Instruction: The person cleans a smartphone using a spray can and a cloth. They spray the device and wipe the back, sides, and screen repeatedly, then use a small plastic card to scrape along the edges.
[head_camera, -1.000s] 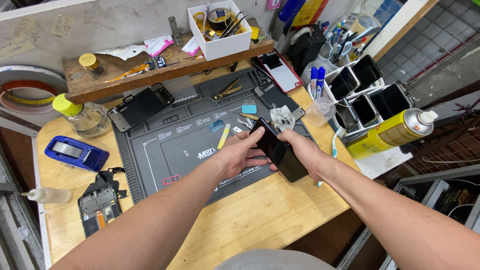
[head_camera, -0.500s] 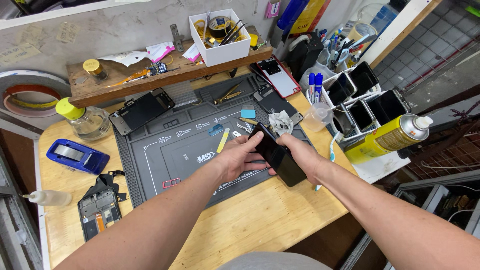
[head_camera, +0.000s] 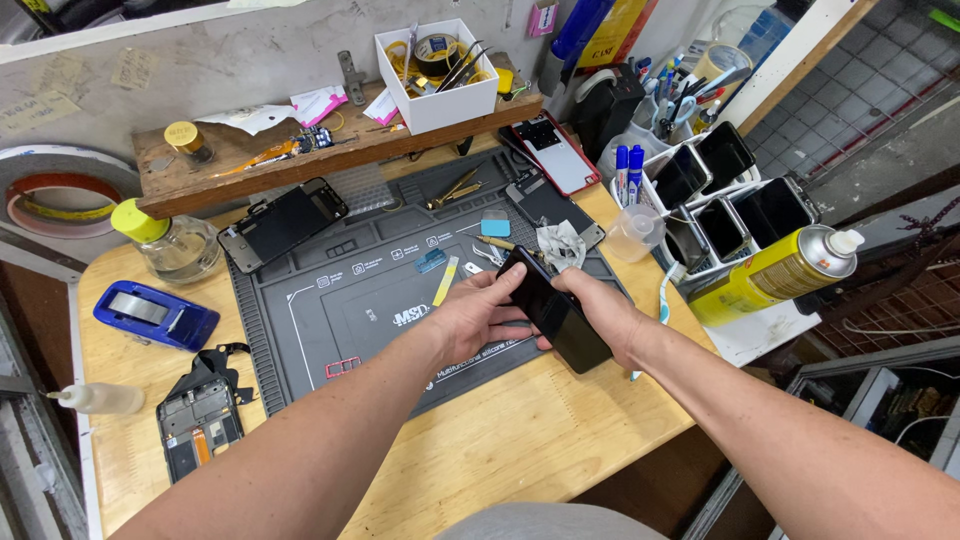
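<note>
Both my hands hold a black smartphone above the right part of a dark grey silicone work mat. My left hand grips its left edge with the thumb over the top end. My right hand wraps the right edge from behind. The phone's dark glass face points up and tilts toward me. Just beyond it on the mat lie a crumpled white wipe, tweezers and a yellow pry strip.
A phone screen and another phone rest on the mat's far side. A wooden shelf carries a white box. Racked phones and a yellow spray can stand right; a blue device and open phone frame lie left.
Both hands keep their grip on the phone, which has barely shifted. My head has moved slightly, so the bench sits a little differently in view.
</note>
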